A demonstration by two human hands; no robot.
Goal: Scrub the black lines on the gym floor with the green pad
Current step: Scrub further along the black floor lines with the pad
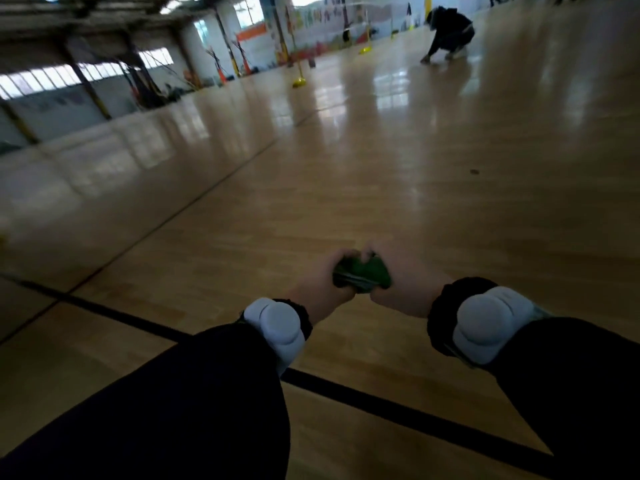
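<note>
Across the whole view the wooden gym floor point(381, 188) is spreading out, pale and glossy, catching window glare far ahead. One broad black line point(381, 405) is running diagonally over the boards beneath my forearms, from the left edge down toward the lower right, and a thinner dark line point(194, 206) is angling away from it toward the far wall. My two dark sleeves point(194, 403) are filling the bottom of the view, each ending in a white puck-shaped wrist device point(277, 322). Far off at the upper right, another person in dark clothes point(448, 32) is crouching low with a hand on the floor, and a small yellow object point(299, 83) is sitting on the boards well apart from them.

I am holding the green pad point(362, 273) up in front of me, above the floor and beyond the broad line, not touching either. It is looking dark green, crumpled and folded, with layered edges showing along its lower side. My left hand point(325, 282) is gripping its left end with curled fingers, and my right hand point(403, 282) is gripping its right end.
</note>
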